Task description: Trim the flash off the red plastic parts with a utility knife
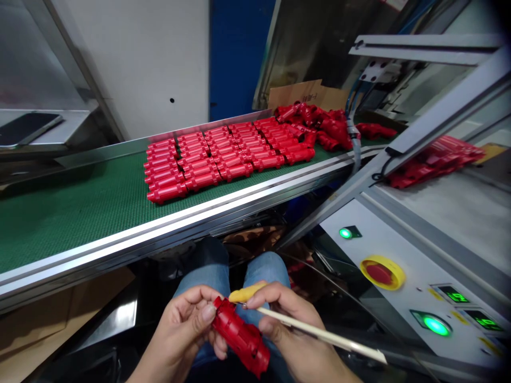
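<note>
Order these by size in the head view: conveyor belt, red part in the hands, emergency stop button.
Conveyor belt, then red part, then emergency stop button, though the part's nearness to the camera makes those two unsure.

Green mesh belt conveyor (72, 223) runs across front. Red plastic cylindrical parts (207, 159) sit in rows on belt, loose heap (315, 125) at far end. Below belt: left hand (183, 324), right hand (287, 324), above blue denim knees (267, 271). Right: grey steel control panel (391, 234). Left: black smartphone (26, 128) on metal shelf (72, 119).
</note>
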Demonstrator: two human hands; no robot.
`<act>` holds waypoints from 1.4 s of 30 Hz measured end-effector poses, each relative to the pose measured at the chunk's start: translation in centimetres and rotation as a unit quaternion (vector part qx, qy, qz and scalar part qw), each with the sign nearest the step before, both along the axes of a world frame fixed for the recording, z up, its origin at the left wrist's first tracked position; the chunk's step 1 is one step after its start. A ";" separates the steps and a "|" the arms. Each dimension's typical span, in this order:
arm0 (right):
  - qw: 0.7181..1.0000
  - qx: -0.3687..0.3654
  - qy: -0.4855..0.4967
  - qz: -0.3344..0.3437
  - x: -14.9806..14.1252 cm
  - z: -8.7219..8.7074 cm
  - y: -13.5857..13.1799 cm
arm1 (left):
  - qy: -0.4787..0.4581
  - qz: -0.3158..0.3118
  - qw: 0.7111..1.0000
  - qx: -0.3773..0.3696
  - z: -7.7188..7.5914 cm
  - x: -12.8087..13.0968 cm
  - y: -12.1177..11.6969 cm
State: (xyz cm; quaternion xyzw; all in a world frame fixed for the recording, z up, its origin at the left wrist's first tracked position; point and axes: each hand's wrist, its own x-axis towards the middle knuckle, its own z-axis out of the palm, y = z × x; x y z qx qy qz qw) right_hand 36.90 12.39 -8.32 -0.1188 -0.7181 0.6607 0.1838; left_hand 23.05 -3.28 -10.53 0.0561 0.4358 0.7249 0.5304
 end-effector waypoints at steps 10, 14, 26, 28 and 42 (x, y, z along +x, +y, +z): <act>0.898 -0.437 0.040 0.021 -0.7 -1.9 -0.7 | -0.010 -0.027 0.999 0.044 -0.9 -0.4 -0.3; 0.879 -0.471 0.056 0.046 -0.7 -1.9 -0.8 | -0.003 -0.028 0.999 0.045 -1.0 -0.5 -0.5; 0.864 -0.491 0.069 0.088 -0.5 -2.1 -0.7 | -0.008 -0.024 0.997 0.066 -0.9 -0.6 -0.5; 0.863 -0.492 0.070 0.093 -0.5 -1.9 -0.5 | -0.010 -0.018 0.998 0.065 -0.9 -0.6 -0.5; 0.955 -0.157 -0.247 -0.051 -0.6 -0.7 1.2 | 0.179 0.171 0.969 -0.021 0.2 -1.3 -1.1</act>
